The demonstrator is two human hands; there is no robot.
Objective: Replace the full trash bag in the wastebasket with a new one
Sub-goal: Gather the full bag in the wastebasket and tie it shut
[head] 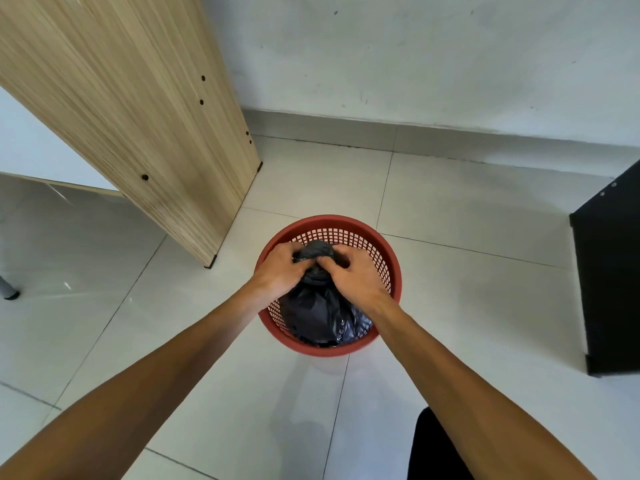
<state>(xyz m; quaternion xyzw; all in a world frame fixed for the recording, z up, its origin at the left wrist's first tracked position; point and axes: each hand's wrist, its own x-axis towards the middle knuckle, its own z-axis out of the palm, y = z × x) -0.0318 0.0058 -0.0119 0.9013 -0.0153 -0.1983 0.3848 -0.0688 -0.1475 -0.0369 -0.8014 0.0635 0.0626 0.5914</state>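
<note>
Both hands, left hand (278, 268) and right hand (353, 275), clutch the trash bag (320, 306) neck.

The red wastebasket (329, 348) stands on open floor tiles (450, 271), with bare floor all round it. A wooden panel (145, 109) rises close on its left, its foot near the rim. A black cabinet (609, 271) stands well apart on the right. The wall (415, 57) lies behind. The black trash bag (318, 313) fills the basket's mouth; both hands (280, 268) crowd its top.
</note>
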